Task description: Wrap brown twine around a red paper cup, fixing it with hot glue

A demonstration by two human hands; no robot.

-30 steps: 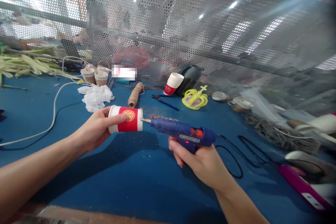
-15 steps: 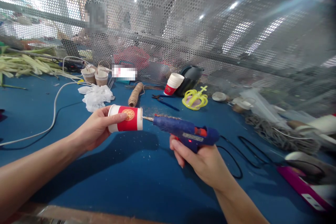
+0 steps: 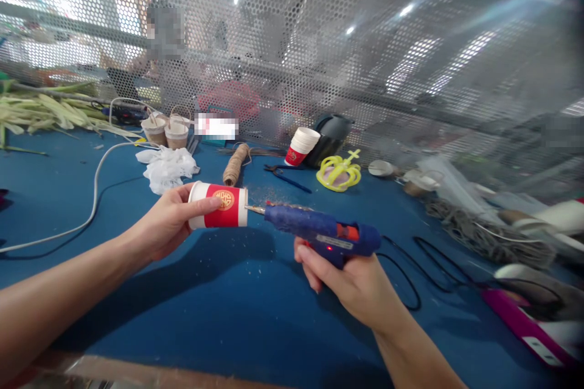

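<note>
A red and white paper cup with a gold emblem lies sideways in my left hand, its base facing right and the thumb across the emblem. My right hand is wrapped round the handle of a blue glue gun whose small red light is lit. The gun's metal nozzle points left and meets the edge of the cup's base, or sits just beside it. Both are held above the blue tabletop. Beyond the cup lies a roll of twine.
Pliers, a yellow crown and stacked paper cups stand toward the back. A crumpled white plastic bag and small twine-wrapped buckets are at left. Grey cord and a purple power strip lie right.
The glue gun's nozzle has shifted slightly left and down along the edge of the cup's base. The left hand and the cup are almost still.
</note>
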